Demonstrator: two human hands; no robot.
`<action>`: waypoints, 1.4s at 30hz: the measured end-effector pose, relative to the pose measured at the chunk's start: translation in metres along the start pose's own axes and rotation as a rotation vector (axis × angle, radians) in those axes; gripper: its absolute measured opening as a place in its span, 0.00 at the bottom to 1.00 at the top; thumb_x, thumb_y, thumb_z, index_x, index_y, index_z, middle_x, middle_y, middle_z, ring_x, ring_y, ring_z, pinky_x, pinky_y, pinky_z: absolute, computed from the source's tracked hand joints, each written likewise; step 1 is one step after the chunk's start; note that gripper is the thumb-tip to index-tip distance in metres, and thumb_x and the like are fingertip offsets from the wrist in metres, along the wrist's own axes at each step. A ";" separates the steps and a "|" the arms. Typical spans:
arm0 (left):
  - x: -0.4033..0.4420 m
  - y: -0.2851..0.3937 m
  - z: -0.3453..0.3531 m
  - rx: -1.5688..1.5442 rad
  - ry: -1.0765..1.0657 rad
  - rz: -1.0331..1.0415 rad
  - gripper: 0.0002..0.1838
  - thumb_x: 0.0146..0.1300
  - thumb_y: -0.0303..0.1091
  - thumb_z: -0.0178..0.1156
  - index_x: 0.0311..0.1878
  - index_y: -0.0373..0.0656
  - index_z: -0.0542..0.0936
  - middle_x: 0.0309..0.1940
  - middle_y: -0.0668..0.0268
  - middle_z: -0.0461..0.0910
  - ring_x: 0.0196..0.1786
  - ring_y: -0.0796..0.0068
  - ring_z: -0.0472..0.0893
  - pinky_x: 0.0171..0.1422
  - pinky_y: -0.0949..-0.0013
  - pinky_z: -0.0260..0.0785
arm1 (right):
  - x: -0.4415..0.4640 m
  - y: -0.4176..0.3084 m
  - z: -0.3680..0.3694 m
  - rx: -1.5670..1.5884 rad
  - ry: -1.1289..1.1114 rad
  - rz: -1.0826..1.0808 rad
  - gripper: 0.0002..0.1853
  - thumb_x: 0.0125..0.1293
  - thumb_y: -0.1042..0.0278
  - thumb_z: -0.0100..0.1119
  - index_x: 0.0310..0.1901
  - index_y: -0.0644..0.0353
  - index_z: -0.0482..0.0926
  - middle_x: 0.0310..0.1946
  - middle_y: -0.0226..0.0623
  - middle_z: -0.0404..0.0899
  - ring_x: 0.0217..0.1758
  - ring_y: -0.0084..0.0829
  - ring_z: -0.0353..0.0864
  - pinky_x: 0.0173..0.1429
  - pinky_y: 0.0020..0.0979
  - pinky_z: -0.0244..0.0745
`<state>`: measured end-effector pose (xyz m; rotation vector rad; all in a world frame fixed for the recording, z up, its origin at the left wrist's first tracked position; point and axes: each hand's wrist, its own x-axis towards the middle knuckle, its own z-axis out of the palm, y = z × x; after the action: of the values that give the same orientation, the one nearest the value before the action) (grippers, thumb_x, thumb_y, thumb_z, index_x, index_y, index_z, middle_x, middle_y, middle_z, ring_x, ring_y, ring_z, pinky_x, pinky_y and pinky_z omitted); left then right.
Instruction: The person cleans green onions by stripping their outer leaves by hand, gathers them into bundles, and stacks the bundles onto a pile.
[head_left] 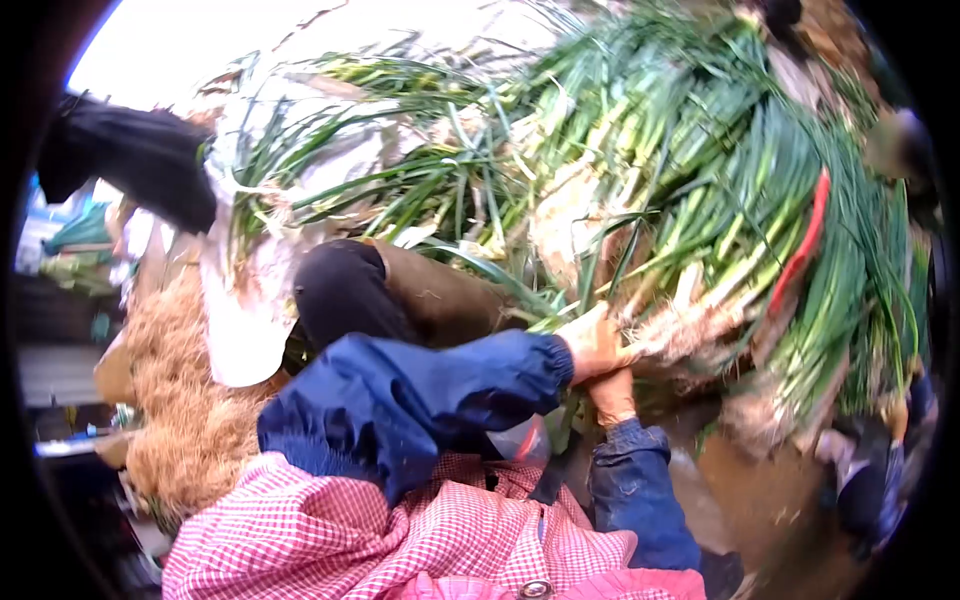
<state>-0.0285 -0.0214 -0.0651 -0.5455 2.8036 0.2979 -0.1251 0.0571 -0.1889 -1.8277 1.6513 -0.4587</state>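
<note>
My left hand (593,343), coming from a blue sleeve, is closed at the root end of a bunch of green onions (690,320). My right hand (611,394) sits just below it and touches it, its fingers mostly hidden behind the left hand. Pale, hairy roots of the bunch point toward my hands, while the long green leaves fan out up and to the right. A red strip (803,245) lies across the leaves. Whether the right hand grips any stalks cannot be made out.
Loose green onions (400,190) lie on pale sheeting beyond my bent knee (345,290). Brown fibrous material (190,410) is heaped at left. A dark-clothed limb (135,160) reaches in at upper left. Another person's blue sleeve (890,480) shows at the right edge.
</note>
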 end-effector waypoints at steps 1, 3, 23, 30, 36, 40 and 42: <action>-0.006 -0.015 -0.011 0.031 0.126 -0.012 0.14 0.56 0.36 0.50 0.47 0.48 0.72 0.26 0.66 0.78 0.37 0.66 0.77 0.50 0.51 0.61 | 0.011 -0.027 -0.024 0.676 0.047 0.109 0.23 0.54 0.72 0.58 0.52 0.64 0.67 0.49 0.38 0.71 0.50 0.30 0.70 0.53 0.29 0.66; -0.012 -0.052 -0.041 -0.154 0.218 -0.085 0.08 0.57 0.35 0.49 0.34 0.46 0.77 0.18 0.62 0.76 0.23 0.61 0.78 0.31 0.60 0.69 | 0.035 -0.071 -0.070 1.031 0.115 0.158 0.23 0.48 0.74 0.66 0.48 0.66 0.72 0.43 0.34 0.77 0.41 0.25 0.75 0.48 0.25 0.70; -0.384 -0.397 -0.009 0.539 -0.326 -1.092 0.14 0.55 0.46 0.57 0.43 0.52 0.77 0.44 0.63 0.75 0.52 0.63 0.72 0.57 0.43 0.54 | -0.027 -0.014 -0.109 0.279 0.123 0.437 0.10 0.56 0.76 0.55 0.41 0.62 0.78 0.34 0.36 0.79 0.33 0.25 0.77 0.40 0.25 0.72; -0.086 -0.368 -0.016 0.059 0.245 -0.639 0.13 0.57 0.37 0.50 0.43 0.43 0.74 0.40 0.58 0.76 0.46 0.59 0.75 0.49 0.55 0.62 | 0.144 -0.084 -0.131 -0.065 0.299 -0.069 0.10 0.58 0.72 0.54 0.43 0.59 0.77 0.35 0.37 0.77 0.37 0.30 0.77 0.44 0.28 0.72; 0.061 -0.436 0.061 -0.100 0.387 -0.652 0.31 0.65 0.52 0.42 0.66 0.44 0.57 0.64 0.60 0.61 0.69 0.61 0.53 0.70 0.50 0.41 | 0.319 -0.040 -0.153 -0.677 0.400 -0.193 0.29 0.58 0.56 0.51 0.59 0.63 0.65 0.56 0.44 0.67 0.62 0.38 0.62 0.66 0.47 0.51; 0.034 -0.444 0.114 -0.182 0.110 -0.662 0.24 0.65 0.51 0.41 0.58 0.46 0.66 0.53 0.59 0.71 0.61 0.61 0.65 0.66 0.49 0.48 | 0.353 -0.050 -0.105 -0.995 -0.178 -0.123 0.30 0.59 0.52 0.49 0.58 0.65 0.63 0.49 0.46 0.71 0.60 0.42 0.63 0.68 0.55 0.41; -0.012 -0.422 0.127 -0.077 0.176 -0.506 0.17 0.64 0.51 0.44 0.43 0.51 0.76 0.37 0.63 0.72 0.48 0.63 0.69 0.63 0.53 0.51 | 0.337 -0.043 -0.042 -1.124 -0.041 -0.304 0.05 0.53 0.72 0.50 0.31 0.61 0.74 0.28 0.40 0.71 0.43 0.35 0.69 0.54 0.48 0.62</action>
<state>0.1760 -0.3683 -0.2435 -1.3206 2.6962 0.2584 -0.0662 -0.2798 -0.1803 -2.8538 1.7351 0.5300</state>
